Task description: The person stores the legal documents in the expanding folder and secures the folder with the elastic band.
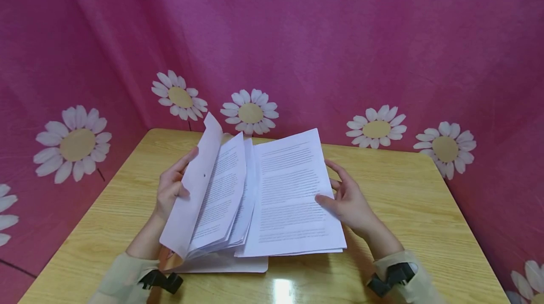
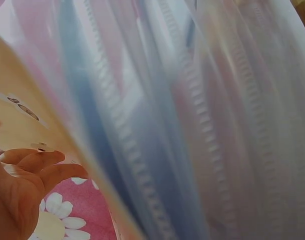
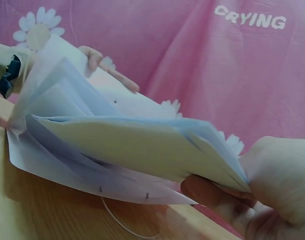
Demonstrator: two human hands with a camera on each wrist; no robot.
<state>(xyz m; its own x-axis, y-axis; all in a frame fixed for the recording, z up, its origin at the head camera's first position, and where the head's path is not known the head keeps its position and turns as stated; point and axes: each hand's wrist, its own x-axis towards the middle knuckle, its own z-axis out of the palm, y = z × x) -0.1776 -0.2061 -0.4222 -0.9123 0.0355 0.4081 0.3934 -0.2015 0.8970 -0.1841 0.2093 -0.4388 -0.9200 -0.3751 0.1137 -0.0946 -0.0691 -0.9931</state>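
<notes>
A folder with a white-lined cover [image 1: 191,195] is spread open above the table, its back cover [image 1: 229,265] lowest. My left hand [image 1: 170,190] holds the raised front cover by its left edge, thumb on the inner face. In the left wrist view, clear plastic sleeves [image 2: 142,125] fan out beside the cover's tan outer side [image 2: 37,100]; they are blurred. Printed pages [image 1: 289,190] lie turned to the right. At their right edge my right hand [image 1: 350,200] pinches them, thumb on top and fingers underneath, as the right wrist view also shows.
The wooden table [image 1: 395,190] extends on both sides of the folder. A pink curtain [image 1: 297,49] with daisies encloses the back and sides. A thin white cord [image 3: 125,225] hangs below the folder. Black wrist devices [image 1: 393,278] sit on the sleeves.
</notes>
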